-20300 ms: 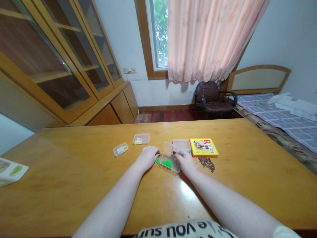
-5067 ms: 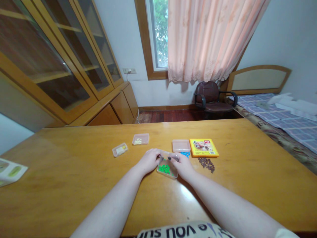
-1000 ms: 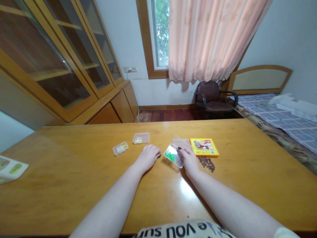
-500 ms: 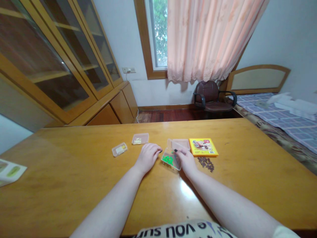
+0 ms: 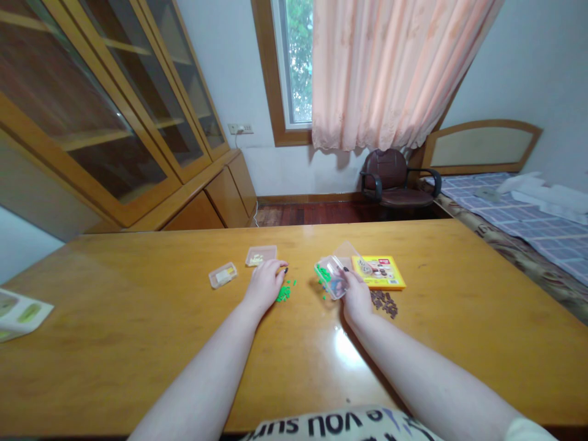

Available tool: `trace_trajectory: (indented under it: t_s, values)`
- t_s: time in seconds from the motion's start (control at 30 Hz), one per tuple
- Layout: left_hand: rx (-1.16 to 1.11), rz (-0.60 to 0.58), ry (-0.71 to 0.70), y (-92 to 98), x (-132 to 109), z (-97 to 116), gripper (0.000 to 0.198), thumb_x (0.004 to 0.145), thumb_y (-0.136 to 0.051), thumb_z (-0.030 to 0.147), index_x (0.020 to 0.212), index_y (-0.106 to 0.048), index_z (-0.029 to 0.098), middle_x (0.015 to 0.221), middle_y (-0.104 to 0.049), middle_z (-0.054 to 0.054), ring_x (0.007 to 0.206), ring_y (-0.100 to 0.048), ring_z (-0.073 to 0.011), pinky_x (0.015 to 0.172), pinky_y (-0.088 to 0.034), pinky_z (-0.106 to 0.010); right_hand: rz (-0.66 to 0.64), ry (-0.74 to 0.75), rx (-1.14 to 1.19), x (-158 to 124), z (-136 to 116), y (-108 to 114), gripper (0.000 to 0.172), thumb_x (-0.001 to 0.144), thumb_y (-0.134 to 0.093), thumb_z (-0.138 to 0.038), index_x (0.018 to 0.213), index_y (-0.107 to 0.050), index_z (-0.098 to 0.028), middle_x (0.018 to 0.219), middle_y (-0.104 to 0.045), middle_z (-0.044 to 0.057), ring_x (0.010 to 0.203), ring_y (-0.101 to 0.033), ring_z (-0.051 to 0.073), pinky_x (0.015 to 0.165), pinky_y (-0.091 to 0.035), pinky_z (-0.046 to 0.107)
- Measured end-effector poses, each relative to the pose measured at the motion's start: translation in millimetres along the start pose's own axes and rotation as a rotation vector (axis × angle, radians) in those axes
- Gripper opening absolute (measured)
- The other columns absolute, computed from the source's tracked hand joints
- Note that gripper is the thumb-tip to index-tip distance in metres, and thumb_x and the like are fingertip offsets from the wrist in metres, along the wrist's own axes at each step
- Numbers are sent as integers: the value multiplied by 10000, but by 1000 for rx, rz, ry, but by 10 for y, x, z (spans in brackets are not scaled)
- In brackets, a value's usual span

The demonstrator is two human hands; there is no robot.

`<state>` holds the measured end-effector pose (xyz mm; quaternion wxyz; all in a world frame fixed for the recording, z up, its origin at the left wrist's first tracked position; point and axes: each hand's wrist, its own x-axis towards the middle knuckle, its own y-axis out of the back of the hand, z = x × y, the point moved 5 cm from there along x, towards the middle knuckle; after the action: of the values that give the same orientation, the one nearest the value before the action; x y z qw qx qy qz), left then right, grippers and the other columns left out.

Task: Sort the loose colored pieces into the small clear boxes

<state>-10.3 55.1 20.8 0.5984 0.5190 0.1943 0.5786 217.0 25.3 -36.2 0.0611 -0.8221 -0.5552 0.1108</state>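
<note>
My right hand point(image 5: 358, 298) grips a clear plastic box point(image 5: 337, 289) with its lid point(image 5: 348, 251) hinged up, tipped on its side above the table. Small green pieces point(image 5: 324, 273) show at the box's left end; whether all of them lie inside it I cannot tell. On the table to the left is a loose heap of green pieces point(image 5: 283, 294). Close by it rests my left hand point(image 5: 263, 286), fingers loosely stretched and holding nothing visible. Its palm side is hidden.
Behind my left hand are a clear box with pale pieces point(image 5: 261, 252) and a smaller clear box point(image 5: 223, 275). On the right lie a yellow package point(image 5: 383, 272) and a heap of brown pieces point(image 5: 384, 303). A white object point(image 5: 22, 315) stands at the table's left edge.
The box in my right hand has moved right and tilted further. A heap of green pieces now lies on the table. My left hand has shifted slightly left.
</note>
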Motion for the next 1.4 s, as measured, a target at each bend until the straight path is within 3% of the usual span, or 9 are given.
trace_trajectory:
  t_s: [0.1,0.27,0.4,0.57,0.7,0.87,1.03,1.4]
  values:
    - [-3,-65,-98,8,-28,153,208,824,-463,214,975,-605,206,980,-624,-50,950,-533,-199,874,-408,-379,48,-45,91,0,29,12,267,686,-533,-431,750,-592,-178,498,-540,-25,460,-482,144,464,-346,262]
    - [-52,-336,-373,-103,-204,654,288,820,-519,274,1100,-578,296,1067,-578,-37,992,-501,-186,893,-376,-353,81,-16,84,-3,4,22,267,700,-522,-448,736,-581,-190,515,-549,-26,482,-490,146,490,-358,265]
    - [-40,-388,-441,-209,-301,824,345,797,-561,345,1142,-555,324,1074,-555,-33,990,-488,-201,880,-364,-363,89,-21,104,-13,-24,30,245,705,-523,-431,731,-582,-195,492,-515,-43,465,-468,139,493,-355,268]
    - [19,-393,-438,-243,-293,738,294,808,-545,352,1097,-584,315,1015,-555,-37,954,-481,-203,857,-364,-363,89,-49,183,2,18,37,227,684,-568,-396,752,-596,-181,500,-517,-47,470,-469,129,494,-360,258]
    - [72,-325,-368,-205,-242,627,224,836,-499,333,1024,-611,285,979,-573,-42,938,-482,-210,876,-357,-392,87,-32,152,22,46,38,252,686,-560,-407,776,-595,-174,562,-576,-20,522,-516,146,511,-381,261]
    - [145,-267,-281,-317,-236,557,504,779,-562,423,1248,-452,277,1273,-443,-104,1134,-403,-279,962,-308,-459,86,-14,109,-2,-21,40,243,681,-569,-387,763,-614,-163,628,-619,6,585,-550,158,540,-396,263]
    - [177,-343,-278,-477,-268,561,526,782,-543,465,1274,-423,321,1387,-333,-87,1228,-332,-297,1020,-232,-497,92,-21,126,-5,-32,49,195,681,-594,-360,674,-609,-167,586,-601,-16,558,-524,134,549,-386,249]
    - [236,-254,-120,-108,-101,193,202,808,-525,313,941,-625,198,1154,-562,-85,1107,-459,-234,978,-328,-405,40,-59,149,-36,-19,6,200,671,-598,-364,710,-640,-173,589,-620,-9,552,-529,144,521,-351,252]
